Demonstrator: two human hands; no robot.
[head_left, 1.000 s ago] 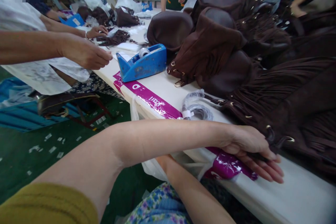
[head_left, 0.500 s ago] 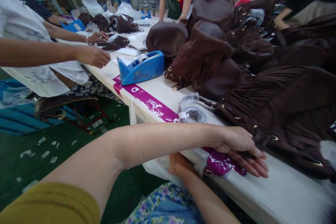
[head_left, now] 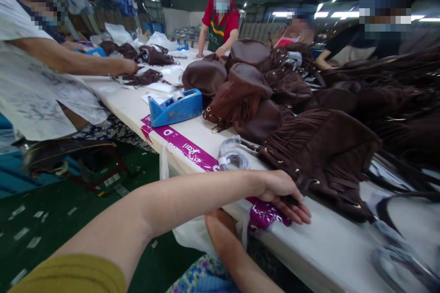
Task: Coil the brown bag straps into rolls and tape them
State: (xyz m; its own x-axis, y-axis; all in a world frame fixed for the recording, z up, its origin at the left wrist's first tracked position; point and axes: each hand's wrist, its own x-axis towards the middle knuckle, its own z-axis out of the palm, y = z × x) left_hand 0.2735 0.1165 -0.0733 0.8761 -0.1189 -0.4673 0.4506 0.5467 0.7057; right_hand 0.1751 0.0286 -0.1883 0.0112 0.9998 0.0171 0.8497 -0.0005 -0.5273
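Observation:
My left hand [head_left: 283,196] reaches across to the right along the table edge, palm partly turned up. Its fingers are closed around a dark cord at the mouth of a brown fringed bag [head_left: 319,155] lying on its side. Beneath that hand is a crumpled piece of purple plastic [head_left: 266,214]. Under my left forearm, my right hand [head_left: 216,219] is at a translucent plastic bag [head_left: 192,233] hanging from the table edge; its fingers are hidden. A coil of clear-wrapped strap [head_left: 235,158] lies beside the brown bag.
A blue tape dispenser [head_left: 176,107] stands by a purple printed strip [head_left: 187,146] along the white table [head_left: 309,247]. More brown bags [head_left: 247,96] are piled behind. A co-worker's arm [head_left: 85,62] reaches in from the left; others stand across the table. A stool [head_left: 68,155] is at left.
My view has tilted up and turned right, so things sit further left. The co-worker's near hand on the left has moved to the small brown items. My hands keep about the same places.

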